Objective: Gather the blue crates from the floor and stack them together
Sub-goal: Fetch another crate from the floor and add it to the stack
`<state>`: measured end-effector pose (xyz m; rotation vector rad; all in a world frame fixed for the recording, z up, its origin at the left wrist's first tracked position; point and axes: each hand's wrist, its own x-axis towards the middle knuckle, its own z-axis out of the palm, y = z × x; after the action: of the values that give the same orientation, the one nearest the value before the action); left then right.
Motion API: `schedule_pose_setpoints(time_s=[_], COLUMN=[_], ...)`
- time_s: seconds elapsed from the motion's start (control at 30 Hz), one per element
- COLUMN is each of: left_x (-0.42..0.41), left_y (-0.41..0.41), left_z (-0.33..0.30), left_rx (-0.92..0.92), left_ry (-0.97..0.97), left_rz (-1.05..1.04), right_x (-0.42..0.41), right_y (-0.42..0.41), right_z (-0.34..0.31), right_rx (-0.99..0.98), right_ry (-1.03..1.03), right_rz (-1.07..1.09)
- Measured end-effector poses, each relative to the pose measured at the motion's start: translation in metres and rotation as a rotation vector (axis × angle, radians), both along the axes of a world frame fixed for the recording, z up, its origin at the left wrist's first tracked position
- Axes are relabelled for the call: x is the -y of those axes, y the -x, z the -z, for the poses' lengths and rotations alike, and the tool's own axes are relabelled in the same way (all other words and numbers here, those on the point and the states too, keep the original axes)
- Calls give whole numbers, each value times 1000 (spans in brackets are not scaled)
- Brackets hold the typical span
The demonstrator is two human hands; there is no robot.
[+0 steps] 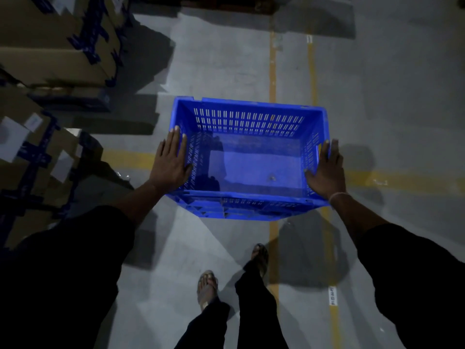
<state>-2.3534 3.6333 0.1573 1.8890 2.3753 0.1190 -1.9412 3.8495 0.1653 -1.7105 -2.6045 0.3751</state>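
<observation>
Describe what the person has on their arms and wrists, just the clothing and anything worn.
Both arms wear dark, loose sleeves pushed up to about the elbow, leaving the forearms bare. The left hand shows no ring or band. The right hand has a thin, light-coloured band around the wrist. No gloves.

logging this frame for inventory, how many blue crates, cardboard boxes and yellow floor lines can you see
Blue slotted plastic crate, held between both hands: 1
Brown cardboard boxes with blue tape, stacked at left: number cannot be told, they overlap
Yellow painted floor lines: 3
Total counted: 4, plus the boxes
</observation>
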Motion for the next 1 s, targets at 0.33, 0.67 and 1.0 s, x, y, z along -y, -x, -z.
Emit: schedule_pose_setpoints(time_s=[0.33,0.67,1.0], left_x=[-3,-7,33], left_y=[-4,3,-17], left_z=[6,14,-96], left_rx=[5,-35,602], left_ry=[-10,54,239], left_rz=[68,91,-89], right_x=[21,17,68], right_y=[0,1,31], right_z=[4,5,-95], right_rx=[26,28,-12], right_ry=[-162,-128,452], right_rz=[-105,-113,133])
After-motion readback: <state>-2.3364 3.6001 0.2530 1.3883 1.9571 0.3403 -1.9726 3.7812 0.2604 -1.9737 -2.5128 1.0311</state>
